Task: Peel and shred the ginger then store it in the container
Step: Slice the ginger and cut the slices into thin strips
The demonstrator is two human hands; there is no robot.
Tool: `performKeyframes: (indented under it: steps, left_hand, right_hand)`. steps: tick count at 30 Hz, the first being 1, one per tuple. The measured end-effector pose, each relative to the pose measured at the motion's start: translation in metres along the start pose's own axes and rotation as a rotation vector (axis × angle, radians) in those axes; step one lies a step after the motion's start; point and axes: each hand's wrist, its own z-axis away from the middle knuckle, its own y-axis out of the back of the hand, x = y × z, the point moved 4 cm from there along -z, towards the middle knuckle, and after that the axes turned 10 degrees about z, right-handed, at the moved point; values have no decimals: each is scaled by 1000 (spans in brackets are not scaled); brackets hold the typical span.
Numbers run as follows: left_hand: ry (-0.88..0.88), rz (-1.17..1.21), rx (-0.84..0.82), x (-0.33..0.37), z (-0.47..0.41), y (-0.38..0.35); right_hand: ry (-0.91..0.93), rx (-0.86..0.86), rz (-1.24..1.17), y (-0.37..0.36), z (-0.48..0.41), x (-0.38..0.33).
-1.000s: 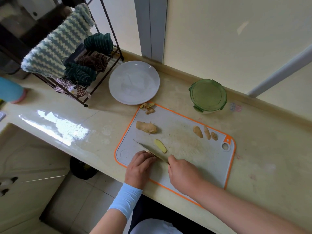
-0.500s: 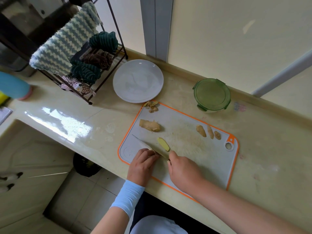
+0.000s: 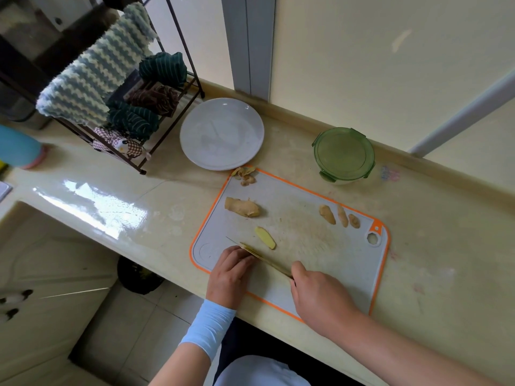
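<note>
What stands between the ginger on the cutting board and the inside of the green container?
The green lid sits on the container, covering its opening. Otherwise nothing visible lies on the board or counter between the ginger pieces and it.

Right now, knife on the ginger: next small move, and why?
Probably press the knife down through the ginger piece: the right hand holds the blade against it, and the left hand pins it to the cutting board.
</note>
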Motion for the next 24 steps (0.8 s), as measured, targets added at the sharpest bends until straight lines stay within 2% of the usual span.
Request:
performKeyframes:
  steps: [15,24]
  left_hand:
    - [49,22,-4,0,0,-1]
    - [26,31,-23,-2,-1,-3]
  right_hand:
    - [-22,-24,7,0,-12,-1]
    - [-36,-14,-48,-1,-51,-28]
